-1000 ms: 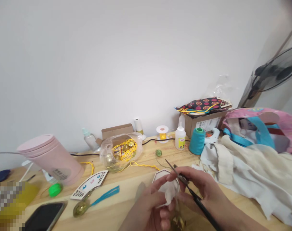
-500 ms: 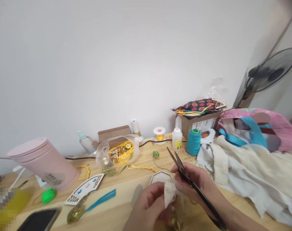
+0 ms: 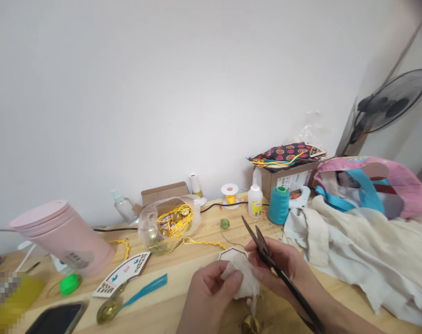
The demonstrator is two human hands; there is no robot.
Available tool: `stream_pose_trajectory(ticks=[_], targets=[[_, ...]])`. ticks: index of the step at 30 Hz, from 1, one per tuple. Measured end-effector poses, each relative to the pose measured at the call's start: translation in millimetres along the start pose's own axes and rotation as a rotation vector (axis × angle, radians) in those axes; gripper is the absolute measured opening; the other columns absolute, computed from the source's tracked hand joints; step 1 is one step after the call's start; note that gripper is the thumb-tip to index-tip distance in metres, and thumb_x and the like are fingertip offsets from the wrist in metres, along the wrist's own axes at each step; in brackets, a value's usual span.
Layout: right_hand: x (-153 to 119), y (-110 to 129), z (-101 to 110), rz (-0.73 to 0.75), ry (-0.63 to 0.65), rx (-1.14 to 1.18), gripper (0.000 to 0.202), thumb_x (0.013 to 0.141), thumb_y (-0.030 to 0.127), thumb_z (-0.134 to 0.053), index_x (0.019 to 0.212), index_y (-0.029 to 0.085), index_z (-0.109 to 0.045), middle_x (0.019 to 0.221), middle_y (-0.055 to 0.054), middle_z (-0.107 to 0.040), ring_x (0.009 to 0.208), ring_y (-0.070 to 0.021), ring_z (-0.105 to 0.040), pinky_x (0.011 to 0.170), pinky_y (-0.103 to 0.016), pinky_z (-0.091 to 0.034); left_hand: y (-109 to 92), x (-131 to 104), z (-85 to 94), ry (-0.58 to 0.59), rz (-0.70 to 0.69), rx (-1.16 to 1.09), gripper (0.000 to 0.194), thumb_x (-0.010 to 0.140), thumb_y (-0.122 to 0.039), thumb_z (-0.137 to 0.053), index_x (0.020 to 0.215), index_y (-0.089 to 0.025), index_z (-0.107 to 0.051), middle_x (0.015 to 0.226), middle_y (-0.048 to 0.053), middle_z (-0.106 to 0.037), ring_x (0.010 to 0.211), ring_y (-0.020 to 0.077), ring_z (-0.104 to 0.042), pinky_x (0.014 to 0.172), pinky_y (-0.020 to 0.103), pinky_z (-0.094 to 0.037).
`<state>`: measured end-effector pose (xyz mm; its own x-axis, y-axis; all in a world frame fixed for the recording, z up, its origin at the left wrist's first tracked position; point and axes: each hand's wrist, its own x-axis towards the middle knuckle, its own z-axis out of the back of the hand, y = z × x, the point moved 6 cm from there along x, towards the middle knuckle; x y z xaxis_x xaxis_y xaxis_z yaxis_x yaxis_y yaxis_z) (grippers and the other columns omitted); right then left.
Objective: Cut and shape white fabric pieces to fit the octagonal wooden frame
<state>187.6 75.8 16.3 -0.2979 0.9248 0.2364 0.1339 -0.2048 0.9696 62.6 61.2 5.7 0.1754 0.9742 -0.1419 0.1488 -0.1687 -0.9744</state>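
Observation:
My left hand [image 3: 216, 290] pinches a small piece of thin white cloth [image 3: 244, 276] between thumb and fingers. My right hand [image 3: 283, 269] grips dark metal scissors [image 3: 271, 260], their blades pointing up and a little apart. Its fingertips meet the right edge of the same cloth. Behind the cloth lies a pale board with a dark angular outline [image 3: 233, 253], mostly covered. A brass-coloured bell [image 3: 250, 324] sits just below the cloth, near my hands. From a small ball of green thread [image 3: 224, 223] a strand runs toward the cloth.
A glue bottle [image 3: 255, 202], teal thread cone [image 3: 278, 206] and yellow spool [image 3: 230, 195] stand behind. White fabric [image 3: 364, 250] spreads at right. At left are a pink tumbler [image 3: 66, 239], phone [image 3: 57, 317], fan-shaped panel [image 3: 122, 274] and a bag of bells and yellow cord [image 3: 197, 211].
The white cloth, crumpled before, is now spread wider between my hands. The brass bell below shows more clearly. The scissors stay in my right hand, their blades slightly wider apart.

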Motion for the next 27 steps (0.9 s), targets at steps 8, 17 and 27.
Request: stream_pose_trajectory(ticks=[8, 17, 27], targets=[[1.2, -4.5, -1.1, -0.106, -0.037, 0.128, 0.019, 0.067, 0.020, -0.064, 0.085, 0.018, -0.057, 0.061, 0.004, -0.051, 0.047, -0.0051, -0.039, 0.038, -0.013, -0.028, 4.6, -0.1, -2.3, 0.081, -0.013, -0.055, 0.015, 0.068, -0.026, -0.064, 0.072, -0.012, -0.067, 0.065, 0.004, -0.067, 0.062, 0.0145, -0.055, 0.061, 0.023, -0.042], [7.0, 0.7, 15.0, -0.041, -0.068, -0.564, 0.021, 0.069, 0.018, -0.056, 0.090, 0.018, -0.053, 0.069, 0.002, -0.057, 0.058, -0.0120, -0.053, 0.053, -0.020, -0.042, 8.6, 2.4, 2.2, 0.070, -0.014, -0.052, 0.018, 0.069, -0.026, -0.063, 0.081, -0.013, -0.068, 0.068, 0.004, -0.067, 0.066, 0.0145, -0.055, 0.066, 0.025, -0.042], [12.3, -9.0, 69.0, -0.130, -0.046, -1.308, 0.037, 0.061, 0.017, -0.055, 0.097, 0.015, -0.061, 0.073, -0.010, -0.066, 0.067, -0.0278, -0.060, 0.057, -0.034, -0.043, 11.2, 3.9, 14.1, -0.054, 0.067, -0.221, 0.018, 0.066, -0.027, -0.067, 0.076, -0.012, -0.069, 0.068, 0.004, -0.070, 0.061, 0.0116, -0.059, 0.062, 0.021, -0.048]])
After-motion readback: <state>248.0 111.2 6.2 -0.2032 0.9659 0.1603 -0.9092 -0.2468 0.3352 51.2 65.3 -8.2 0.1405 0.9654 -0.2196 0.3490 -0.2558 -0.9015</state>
